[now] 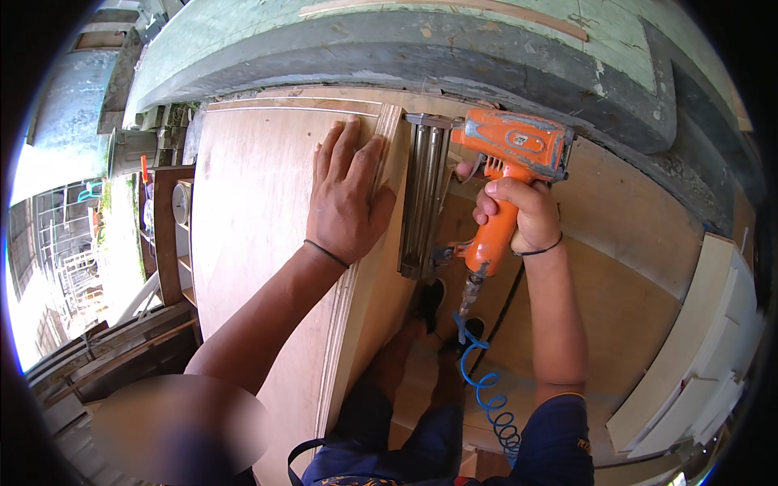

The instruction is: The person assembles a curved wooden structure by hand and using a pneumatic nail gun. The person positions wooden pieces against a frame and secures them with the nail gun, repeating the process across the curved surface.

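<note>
My right hand (531, 215) is wrapped around the handle of an orange air nail gun (519, 138). Its nose points left, at or very close to the far end of a wooden edge strip (394, 134); contact is hard to make out. The long metal magazine (425, 194) runs toward me alongside that strip. From the handle's base a coiled blue air hose (490, 397) trails down. My left hand (348, 190) lies flat on a large pale plywood panel (251, 202), fingers stretched toward its far edge, close beside the strip.
A grey concrete ledge (389, 57) borders the far side. Plywood sheets (616, 283) lie at the right, with pale boards (689, 364) stacked beyond them. My legs and dark shoes (433, 304) are below the nail gun. A brown shelf (168, 243) with a round clock stands left.
</note>
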Available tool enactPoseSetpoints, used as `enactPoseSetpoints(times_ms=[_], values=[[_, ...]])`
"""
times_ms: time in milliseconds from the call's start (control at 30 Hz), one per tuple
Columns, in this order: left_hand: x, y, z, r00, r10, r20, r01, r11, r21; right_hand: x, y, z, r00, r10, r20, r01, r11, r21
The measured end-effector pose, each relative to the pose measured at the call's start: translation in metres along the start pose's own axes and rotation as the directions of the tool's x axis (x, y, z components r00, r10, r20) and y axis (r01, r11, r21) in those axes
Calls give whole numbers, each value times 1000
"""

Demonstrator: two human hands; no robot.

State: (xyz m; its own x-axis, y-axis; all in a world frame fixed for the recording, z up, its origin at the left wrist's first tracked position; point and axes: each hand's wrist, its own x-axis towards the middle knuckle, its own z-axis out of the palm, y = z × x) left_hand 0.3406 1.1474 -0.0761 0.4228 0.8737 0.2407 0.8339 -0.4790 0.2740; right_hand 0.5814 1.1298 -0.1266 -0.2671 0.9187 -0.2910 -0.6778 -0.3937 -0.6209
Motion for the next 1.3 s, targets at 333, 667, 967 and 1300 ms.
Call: enactPoseSetpoints(times_ms=[333, 667, 967, 1300], values=[[0, 1, 0, 1000, -16, 8, 16, 1000, -6, 0, 1, 0, 1000, 6, -1, -6, 1000, 8], [-1, 2, -1, 1000, -26, 10, 26, 1000, 7, 1, 0, -3, 999, 53, 12, -53, 999, -12], [1, 4, -1, 1000, -22, 9, 22, 1000, 2, -1, 3, -1, 999, 36, -35, -37, 999, -21], [0, 2, 1, 1000, -10, -2, 10, 1000, -8, -4, 11, -10, 999, 31, -39, -33, 999, -42]])
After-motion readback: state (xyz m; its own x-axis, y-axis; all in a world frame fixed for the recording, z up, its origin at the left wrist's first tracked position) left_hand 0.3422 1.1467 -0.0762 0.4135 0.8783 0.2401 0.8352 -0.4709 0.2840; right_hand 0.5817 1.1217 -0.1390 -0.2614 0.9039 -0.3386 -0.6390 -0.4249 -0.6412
